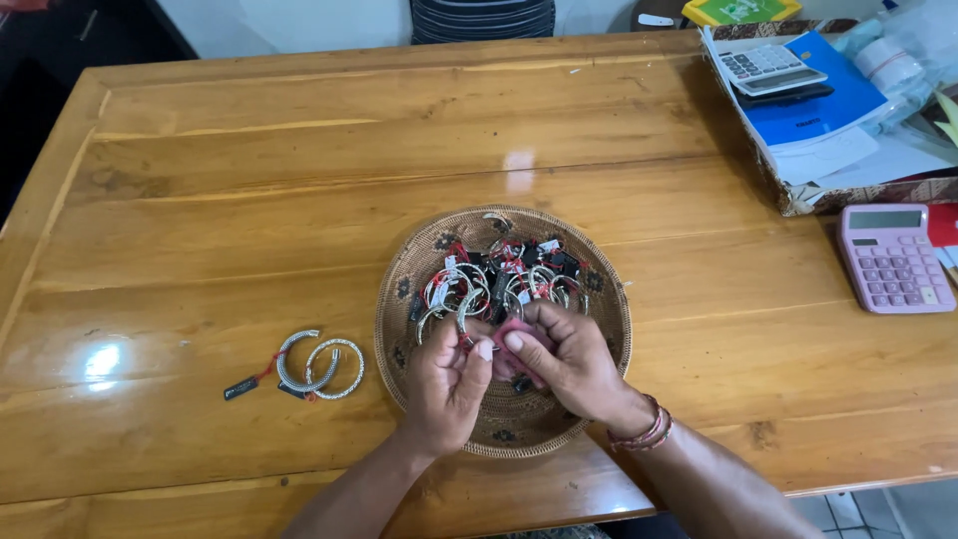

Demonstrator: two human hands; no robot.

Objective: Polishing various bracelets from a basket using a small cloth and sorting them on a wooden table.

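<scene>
A round woven basket (604,344) sits on the wooden table and holds a pile of several silver bracelets (499,284) with red strings and black tags. Over the near side of the basket, my left hand (447,384) pinches one silver bracelet (465,317) by its rim. My right hand (569,364), with beaded bracelets on its wrist, presses a small pink cloth (514,334) against that bracelet. Both hands touch each other at the fingertips.
Two silver bracelets (319,365) with a black tag lie on the table left of the basket. A pink calculator (893,258) lies at the right edge. Behind it stands a patterned box (798,195) with papers, a blue folder and a white calculator (768,66).
</scene>
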